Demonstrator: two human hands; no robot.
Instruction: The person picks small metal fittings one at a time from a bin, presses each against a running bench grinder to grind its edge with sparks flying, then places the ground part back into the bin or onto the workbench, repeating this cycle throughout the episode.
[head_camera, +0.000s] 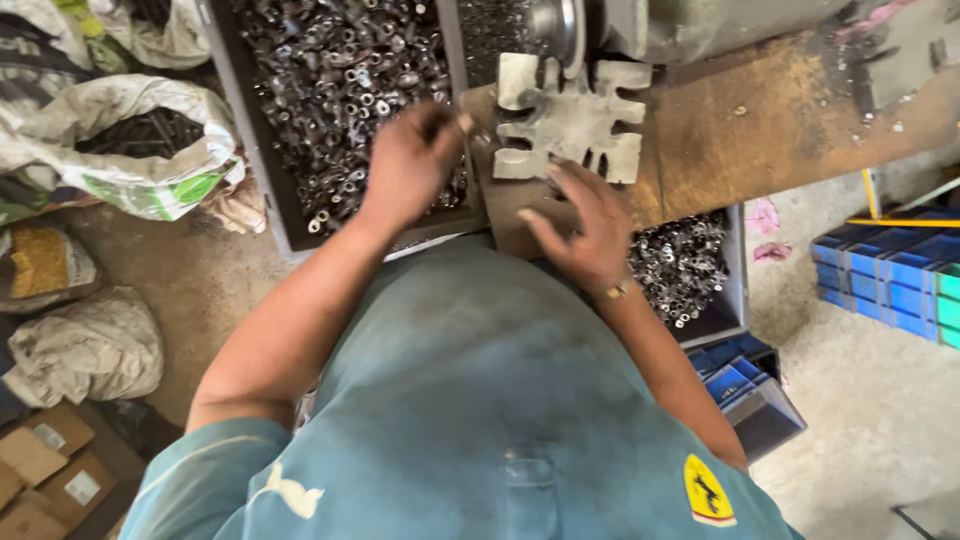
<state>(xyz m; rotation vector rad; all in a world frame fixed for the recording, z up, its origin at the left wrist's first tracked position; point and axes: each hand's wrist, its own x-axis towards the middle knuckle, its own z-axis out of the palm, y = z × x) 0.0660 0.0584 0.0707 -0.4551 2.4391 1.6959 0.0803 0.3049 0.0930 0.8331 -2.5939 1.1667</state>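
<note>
Left hand: the left hand (408, 165) is hovering over the near corner of the dark metal tray of small grey metal rings (330, 90), fingers pinched together on what looks like a small metal piece (466, 123), though blur is making the grip hard to read
Right hand: the right hand (585, 225) is lying with fingers spread apart, fingertips touching the near edge of the slotted grey metal plate with comb-like teeth (570, 120), holding nothing
Plate: it is resting flat on the rusty brown workbench top (740, 130), just below the round grey machine body (640, 25)
Second tray: a second grey bin of shiny rings (690, 265) is sitting under the bench edge, beside the right wrist
In the way: the person's blue-grey shirt (470, 400) is filling the lower middle and hiding the floor beneath the hands
Left side: a white woven sack of dark rods (130, 140) is slumping by the tray, with flat cardboard boxes (50, 470) lying lower down
Right side: stacked blue plastic bins (890, 280) are standing on the concrete floor, well apart from the hands
</note>
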